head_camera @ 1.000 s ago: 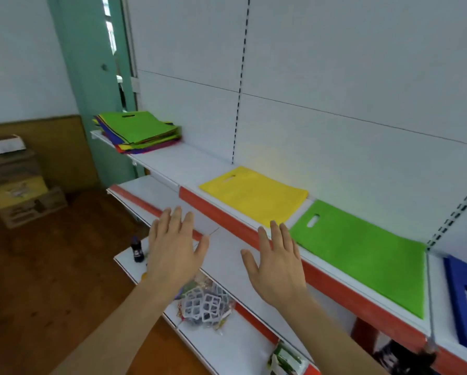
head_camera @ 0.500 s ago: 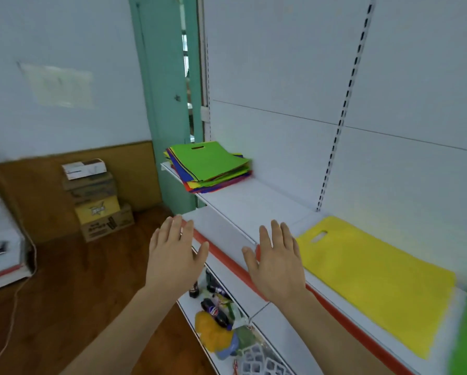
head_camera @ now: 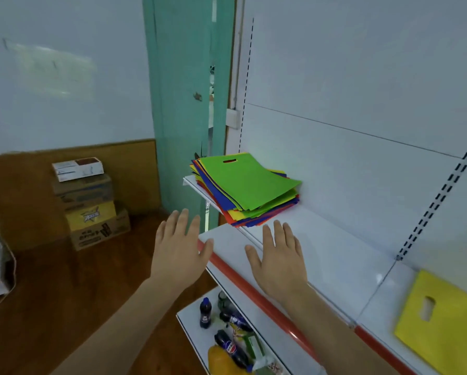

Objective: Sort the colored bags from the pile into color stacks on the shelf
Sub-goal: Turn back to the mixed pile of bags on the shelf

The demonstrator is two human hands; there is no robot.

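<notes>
A mixed pile of colored bags [head_camera: 246,192] lies at the far left end of the white shelf [head_camera: 330,250], with a green bag on top and blue, red and yellow edges showing below. A single yellow bag [head_camera: 443,326] lies flat on the shelf at the lower right. My left hand [head_camera: 179,246] hovers open, palm down, in front of the shelf's left end and holds nothing. My right hand [head_camera: 279,259] is open above the shelf's front edge, just short of the pile, also holding nothing.
A red strip [head_camera: 256,290] runs along the shelf's front edge. A lower shelf holds dark soda bottles [head_camera: 205,312] and snack packets. Stacked cardboard boxes [head_camera: 91,209] stand on the wooden floor at left. A green door frame [head_camera: 183,104] rises behind the pile.
The view has swung left along the shelf: the pile is now close ahead, the green and blue single bags have left the frame, and both open hands have come nearer the pile.
</notes>
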